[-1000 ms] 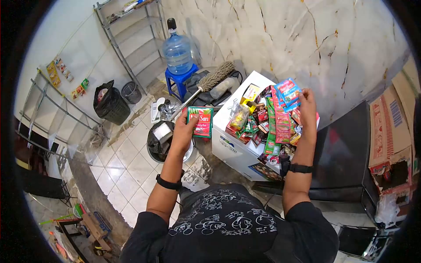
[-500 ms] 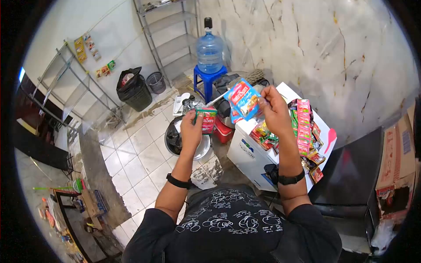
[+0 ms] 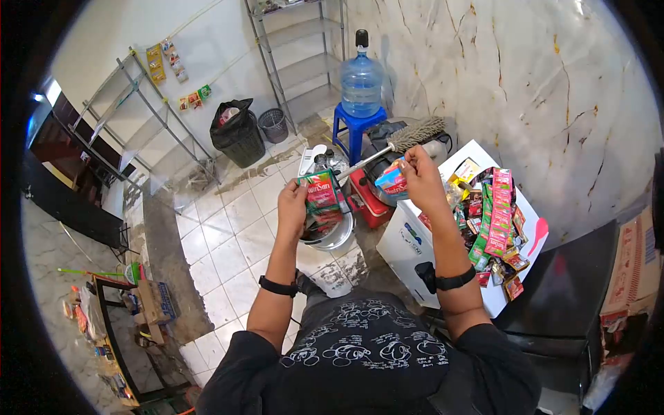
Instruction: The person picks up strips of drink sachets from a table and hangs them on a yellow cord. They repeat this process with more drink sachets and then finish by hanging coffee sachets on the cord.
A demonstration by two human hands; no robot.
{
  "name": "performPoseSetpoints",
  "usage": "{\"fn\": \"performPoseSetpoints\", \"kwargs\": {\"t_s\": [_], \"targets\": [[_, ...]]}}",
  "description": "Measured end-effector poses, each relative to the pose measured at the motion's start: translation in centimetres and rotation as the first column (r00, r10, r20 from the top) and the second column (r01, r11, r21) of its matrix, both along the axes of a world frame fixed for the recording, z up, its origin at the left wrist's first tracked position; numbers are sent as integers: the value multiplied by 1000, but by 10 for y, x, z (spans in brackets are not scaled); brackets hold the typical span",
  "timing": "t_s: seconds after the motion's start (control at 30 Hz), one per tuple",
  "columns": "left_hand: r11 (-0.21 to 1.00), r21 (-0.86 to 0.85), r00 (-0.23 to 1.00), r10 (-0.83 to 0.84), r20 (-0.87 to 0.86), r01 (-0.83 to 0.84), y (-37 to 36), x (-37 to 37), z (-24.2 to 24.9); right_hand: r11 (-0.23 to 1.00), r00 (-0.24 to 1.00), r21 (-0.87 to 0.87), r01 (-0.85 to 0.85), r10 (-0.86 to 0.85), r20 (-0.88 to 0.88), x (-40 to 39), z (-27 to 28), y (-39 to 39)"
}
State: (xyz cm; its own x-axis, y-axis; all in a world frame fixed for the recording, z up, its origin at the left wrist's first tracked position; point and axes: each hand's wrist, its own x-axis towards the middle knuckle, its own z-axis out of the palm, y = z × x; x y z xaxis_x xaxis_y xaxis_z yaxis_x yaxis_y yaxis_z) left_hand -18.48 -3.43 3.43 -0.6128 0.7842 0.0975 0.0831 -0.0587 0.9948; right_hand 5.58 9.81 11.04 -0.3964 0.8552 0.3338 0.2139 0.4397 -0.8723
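The right hand (image 3: 420, 181) has lowered its blue sachets (image 3: 393, 184), pinched tight, nearer the left hand (image 3: 293, 207), which clasps an upright green-red sachet strip (image 3: 321, 197). Sachet pile (image 3: 492, 221) lies farther right.

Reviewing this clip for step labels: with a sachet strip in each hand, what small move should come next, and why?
Probably bringing the right hand across so its blue sachet strip meets the green and red sachet strip in the left hand. Both strips are held up, apart, away from the sachet pile on the white box.
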Motion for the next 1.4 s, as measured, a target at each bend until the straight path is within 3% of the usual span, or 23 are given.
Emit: {"fn": "performPoseSetpoints", "kwargs": {"t_s": [0.07, 0.2, 0.23, 0.27, 0.37, 0.4, 0.47, 0.5, 0.53, 0.57, 0.6, 0.67, 0.7, 0.73, 0.77, 0.8, 0.83, 0.87, 0.93, 1.0, 1.13, 1.33, 1.4], "targets": [[993, 91, 904, -100, 415, 68, -1, 12, -5, 994, 998, -110, -28, 21, -65, -2, -9, -1], [982, 48, 889, -184, 420, 181, -1, 30, -38, 947, 973, -316, -54, -20, -228, -20, -41, 1], [974, 57, 862, -221, 456, 220, -6, 40, -30, 877, 935, -452, -166, -6, -356, -23, -46, -1], [967, -17, 887, -228, 402, 256, -5, 40, -44, 845, 934, -503, -180, -14, -358, -26, -52, -3], [921, 97, 745, -364, 559, 377, -10, 58, -44, 766, 905, -588, -260, -18, -424, -36, -59, -20], [900, 115, 763, -419, 492, 420, -10, 57, -55, 745, 907, -607, -276, -7, -422, -39, -72, -24], [911, 293, 445, -399, 801, 290, -12, 74, -27, 860, 986, -500, -104, 23, -167, -47, -105, -32], [923, 322, 433, -384, 816, 212, -7, 71, -46, 926, 997, -369, -78, 74, -25, -43, -101, -41], [906, 306, 356, -399, 845, 292, -7, 73, -34, 971, 987, -230, -60, 92, 131, -37, -96, -50], [931, 221, 509, -345, 788, 290, -2, 76, -44, 993, 989, 5, -118, 118, 89, -32, -113, -51], [951, 141, 649, -291, 703, 275, 3, 80, -58, 970, 981, 217, -107, 68, 183, -28, -119, -53], [949, 116, 669, -291, 684, 294, 9, 85, -62, 991, 962, -4, -133, 130, 240, -3, -88, -56], [945, 109, 663, -295, 688, 308, 11, 88, -57, 997, 983, 33, -64, 57, 177, 16, -75, -46], [944, 103, 661, -295, 690, 314, 13, 90, -54, 996, 976, -33, 85, -77, 203, 38, -59, -34], [943, 104, 658, -297, 691, 317, 14, 91, -55, 950, 945, -2, 312, -310, 105, 64, -77, -15], [931, 121, 641, -328, 694, 345, 15, 91, -57, 865, 842, 52, 498, -497, 208, 89, -53, -4], [918, 140, 624, -358, 694, 371, 17, 90, -57, 767, 758, 314, 560, -627, 181, 126, -70, 25], [918, 142, 624, -358, 694, 370, 18, 91, -56, 728, 672, 234, 644, -685, 282, 159, -73, 43], [927, 124, 636, -335, 695, 354, 20, 97, -51, 606, 406, 375, 702, -772, 488, 213, -91, 61], [925, 123, 653, -343, 676, 358, 24, 101, -54, 601, 301, 243, 761, -659, 689, 250, -109, 75], [926, 97, 660, -330, 675, 365, 28, 112, -46, 531, 216, 182, 827, -600, 771, 258, -116, 73], [920, 146, 644, -362, 674, 364, 33, 117, -43, 525, 213, 174, 833, -595, 775, 253, -109, 72], [918, 155, 646, -369, 669, 364, 34, 117, -39, 534, 265, 137, 834, -608, 749, 250, -100, 70]]}}
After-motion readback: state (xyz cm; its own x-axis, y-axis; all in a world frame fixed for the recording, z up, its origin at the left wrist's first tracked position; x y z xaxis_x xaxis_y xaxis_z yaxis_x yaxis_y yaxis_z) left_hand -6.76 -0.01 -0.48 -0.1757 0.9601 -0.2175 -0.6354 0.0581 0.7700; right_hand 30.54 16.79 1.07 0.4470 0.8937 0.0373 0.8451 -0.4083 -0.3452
